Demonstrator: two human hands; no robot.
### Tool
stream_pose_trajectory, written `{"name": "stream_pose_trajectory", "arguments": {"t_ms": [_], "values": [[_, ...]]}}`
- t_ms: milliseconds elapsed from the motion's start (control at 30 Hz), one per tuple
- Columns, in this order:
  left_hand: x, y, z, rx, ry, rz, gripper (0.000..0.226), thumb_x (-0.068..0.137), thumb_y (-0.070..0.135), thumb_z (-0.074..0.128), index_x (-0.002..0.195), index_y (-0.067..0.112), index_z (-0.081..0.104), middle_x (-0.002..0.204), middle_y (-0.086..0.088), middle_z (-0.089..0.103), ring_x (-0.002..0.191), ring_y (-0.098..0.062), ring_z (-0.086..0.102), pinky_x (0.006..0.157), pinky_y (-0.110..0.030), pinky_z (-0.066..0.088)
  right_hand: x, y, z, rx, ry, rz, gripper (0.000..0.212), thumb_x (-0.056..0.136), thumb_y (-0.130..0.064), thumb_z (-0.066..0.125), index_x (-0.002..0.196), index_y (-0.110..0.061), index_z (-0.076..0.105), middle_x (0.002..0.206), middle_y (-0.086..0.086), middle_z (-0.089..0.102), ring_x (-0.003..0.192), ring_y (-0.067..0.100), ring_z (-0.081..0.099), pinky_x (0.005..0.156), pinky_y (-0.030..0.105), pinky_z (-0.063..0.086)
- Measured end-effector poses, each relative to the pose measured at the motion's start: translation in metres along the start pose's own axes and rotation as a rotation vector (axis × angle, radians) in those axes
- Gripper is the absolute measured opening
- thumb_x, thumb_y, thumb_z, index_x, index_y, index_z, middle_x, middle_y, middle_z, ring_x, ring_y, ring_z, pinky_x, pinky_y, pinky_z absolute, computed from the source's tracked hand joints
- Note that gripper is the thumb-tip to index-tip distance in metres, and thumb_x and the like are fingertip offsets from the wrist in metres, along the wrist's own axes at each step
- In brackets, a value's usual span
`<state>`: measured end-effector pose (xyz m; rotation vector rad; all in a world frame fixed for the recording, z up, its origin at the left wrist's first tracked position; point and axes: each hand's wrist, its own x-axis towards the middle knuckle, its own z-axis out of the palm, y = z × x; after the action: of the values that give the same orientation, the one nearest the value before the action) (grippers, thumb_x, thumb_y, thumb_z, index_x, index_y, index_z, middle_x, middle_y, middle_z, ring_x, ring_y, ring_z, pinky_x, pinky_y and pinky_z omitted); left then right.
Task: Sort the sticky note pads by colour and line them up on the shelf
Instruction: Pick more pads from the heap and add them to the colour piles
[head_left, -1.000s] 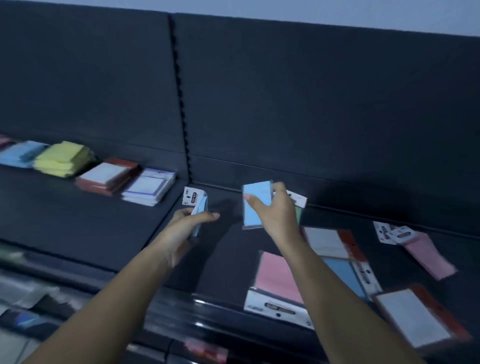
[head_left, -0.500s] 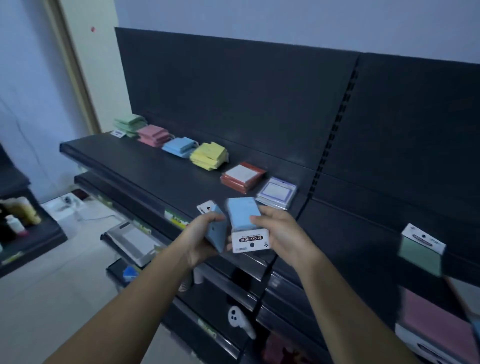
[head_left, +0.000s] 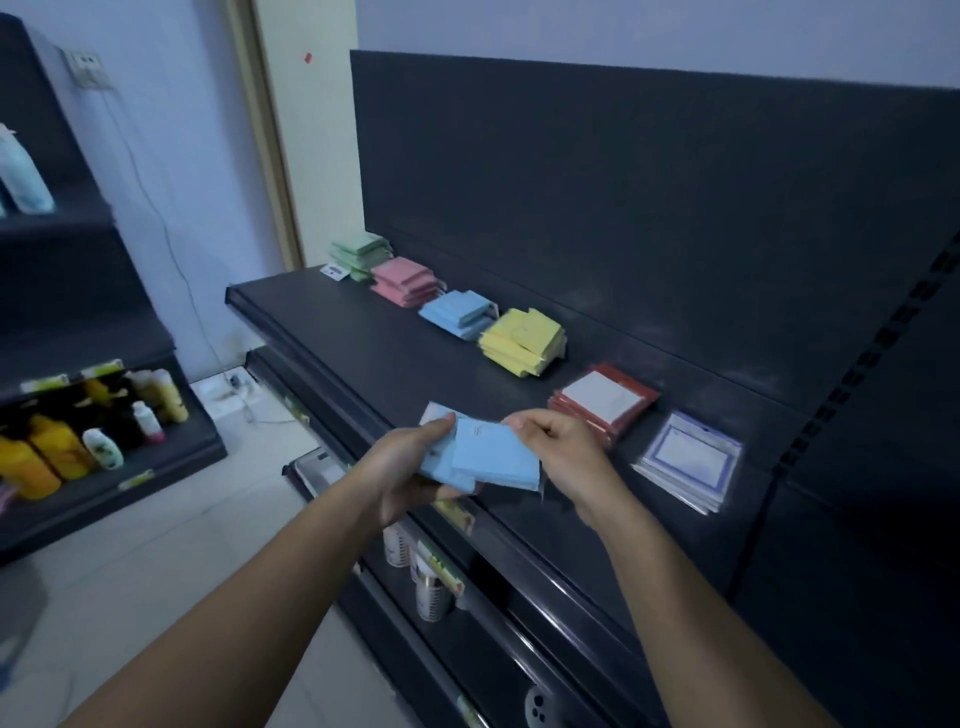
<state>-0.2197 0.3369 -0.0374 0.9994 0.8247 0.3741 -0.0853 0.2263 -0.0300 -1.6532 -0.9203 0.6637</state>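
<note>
Gripping blue pads between left hand and right hand, above near edge of shelf. Along far edge, left to right: green stack, pink stack, blue stack, yellow stack, red stack, purple-bordered stack.

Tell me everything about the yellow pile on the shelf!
The yellow pile is several square sticky note pads stacked flat, pale yellow, paper-like and shiny as if wrapped. The stack is untidy, its pads fanned out of line. It lies on the dark shelf near the back panel, close beside the blue pile and apart from the red-edged pile. No hand touches it.
</note>
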Motion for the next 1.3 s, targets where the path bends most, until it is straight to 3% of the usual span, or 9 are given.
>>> {"name": "stream_pose_trajectory", "arguments": {"t_ms": [100, 267, 400, 500, 567, 733, 933, 1167, 1300], "values": [[0.026, 0.023, -0.005, 0.093, -0.04, 0.022, 0.036, 0.081, 0.039, 0.065, 0.098, 0.007, 0.066, 0.072, -0.006, 0.072, 0.062, -0.017, 0.07, 0.051, -0.027, 0.055, 0.04, -0.002, 0.004, -0.055, -0.052, -0.014, 0.021, 0.095, -0.02, 0.051, 0.082, -0.026, 0.066, 0.084, -0.009, 0.065, 0.074, 0.004, 0.055, 0.06, 0.018, 0.043], [0.065, 0.049, -0.011, 0.105, -0.026, 0.048, 0.033, 0.079, 0.023, 0.07, 0.1, -0.001, 0.066, 0.082, -0.013, 0.071, 0.066, -0.022, 0.069, 0.053, -0.033, 0.057, 0.098, -0.001, 0.01, -0.014, -0.111, -0.02, 0.015, 0.094, -0.02, 0.054, 0.089, -0.017, 0.068, 0.084, -0.009, 0.063, 0.08, 0.004, 0.056, 0.064, 0.013, 0.042], [0.092, 0.063, -0.017, 0.012, 0.074, 0.096, 0.02, 0.081, 0.017, 0.069, 0.09, -0.001, 0.066, 0.071, -0.011, 0.072, 0.059, -0.021, 0.069, 0.047, -0.031, 0.055, 0.127, 0.004, 0.023, -0.055, 0.195, -0.128, 0.012, 0.087, -0.017, 0.064, 0.098, -0.02, 0.06, 0.107, -0.003, 0.052, 0.092, 0.001, 0.051, 0.072, 0.003, 0.037], [0.112, 0.074, -0.025, -0.113, 0.138, 0.114, 0.018, 0.083, 0.015, 0.067, 0.092, -0.001, 0.063, 0.072, -0.01, 0.073, 0.06, -0.021, 0.07, 0.047, -0.031, 0.055, 0.133, 0.009, 0.038, -0.001, 0.458, -0.147, 0.027, 0.084, -0.018, 0.067, 0.107, -0.018, 0.053, 0.112, -0.004, 0.048, 0.103, 0.009, 0.048, 0.08, 0.01, 0.035], [0.126, 0.083, -0.032, -0.181, 0.15, 0.139, 0.019, 0.084, 0.015, 0.067, 0.095, 0.001, 0.062, 0.075, -0.009, 0.073, 0.062, -0.02, 0.071, 0.047, -0.029, 0.054, 0.14, 0.009, 0.051, 0.124, 0.516, -0.051, 0.024, 0.084, -0.021, 0.068, 0.099, -0.016, 0.05, 0.105, 0.002, 0.054, 0.093, 0.014, 0.053, 0.076, 0.02, 0.042], [0.167, 0.107, -0.046, -0.241, 0.073, 0.181, 0.024, 0.086, 0.018, 0.064, 0.105, 0.004, 0.063, 0.089, -0.011, 0.072, 0.07, -0.02, 0.07, 0.053, -0.029, 0.055, 0.175, -0.004, 0.08, 0.394, 0.151, 0.264, 0.026, 0.09, -0.033, 0.059, 0.083, -0.008, 0.058, 0.066, 0.006, 0.057, 0.054, 0.014, 0.054, 0.046, 0.023, 0.046], [0.23, 0.14, -0.062, -0.051, -0.1, 0.123, 0.021, 0.093, 0.022, 0.055, 0.106, 0.008, 0.063, 0.096, -0.012, 0.072, 0.079, -0.022, 0.068, 0.052, -0.026, 0.053, 0.249, -0.007, 0.096, 0.397, 0.44, 0.176, 0.011, 0.095, -0.016, 0.051, 0.087, -0.013, 0.058, 0.079, 0.004, 0.064, 0.064, 0.011, 0.056, 0.053, 0.02, 0.045], [0.3, 0.176, -0.065, 0.185, -0.147, 0.169, 0.026, 0.092, -0.004, 0.042, 0.106, 0.008, 0.059, 0.094, -0.005, 0.069, 0.077, -0.016, 0.066, 0.063, -0.022, 0.055, 0.309, 0.0, 0.091, 0.353, 0.66, 0.23, 0.016, 0.096, -0.014, 0.049, 0.111, -0.018, 0.051, 0.076, 0.003, 0.06, 0.06, 0.011, 0.054, 0.053, 0.023, 0.048], [0.335, 0.179, -0.063, 0.503, -0.08, 0.306, 0.037, 0.086, -0.002, 0.05, 0.121, 0.011, 0.052, 0.111, -0.007, 0.063, 0.099, -0.025, 0.061, 0.091, -0.04, 0.051, 0.321, 0.009, 0.089, 0.199, 0.656, 0.282, 0.023, 0.096, -0.014, 0.048, 0.119, -0.015, 0.05, 0.083, 0.004, 0.06, 0.067, 0.013, 0.055, 0.055, 0.023, 0.044]]}}
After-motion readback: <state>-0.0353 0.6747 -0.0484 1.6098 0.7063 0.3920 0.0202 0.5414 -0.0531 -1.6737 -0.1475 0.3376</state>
